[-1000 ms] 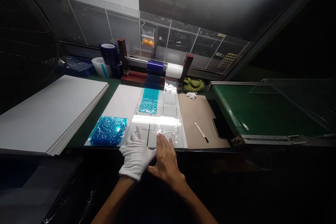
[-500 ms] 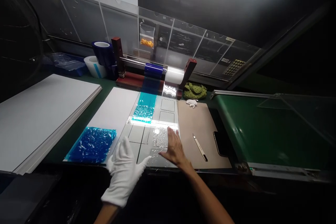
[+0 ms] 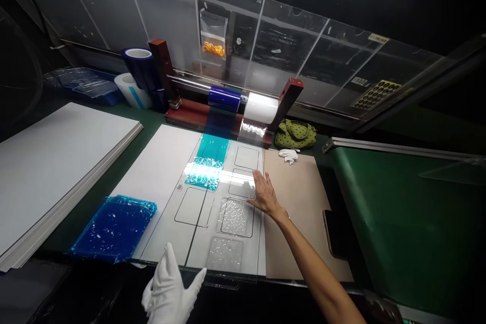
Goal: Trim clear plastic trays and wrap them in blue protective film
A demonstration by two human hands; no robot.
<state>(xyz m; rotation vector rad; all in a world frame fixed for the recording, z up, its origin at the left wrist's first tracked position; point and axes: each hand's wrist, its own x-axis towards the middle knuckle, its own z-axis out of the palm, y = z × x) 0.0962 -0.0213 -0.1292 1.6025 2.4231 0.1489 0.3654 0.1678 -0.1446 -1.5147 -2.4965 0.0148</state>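
Note:
My right hand [image 3: 265, 195], bare, reaches over the right part of a glass-like plate [image 3: 163, 240], fingers stretched out and nothing visible in them. Below it lie a bubbled clear film piece [image 3: 233, 216] and another clear film piece [image 3: 226, 254] on the plate. My left hand [image 3: 170, 286] wears a white glove and hangs open at the front edge, thumb apart, holding nothing. Left of the plate rests a stack of blue film sheets [image 3: 114, 228]. A teal film strip [image 3: 205, 172] runs down from the blue roll [image 3: 225, 98].
A white roll [image 3: 261, 107] shares the stand's rod. At left lie thick white boards [image 3: 68, 157]; spare rolls [image 3: 131, 91] stand behind. On the right are brown board [image 3: 283, 253], a phone [image 3: 336, 233], a green pouch [image 3: 295, 134], a white cloth [image 3: 289, 156] and a green surface [image 3: 410, 228].
My right hand has moved forward, away from the near clear film pieces. My left hand has drawn back toward me. The white-handled knife on the brown board no longer shows. The view has shifted.

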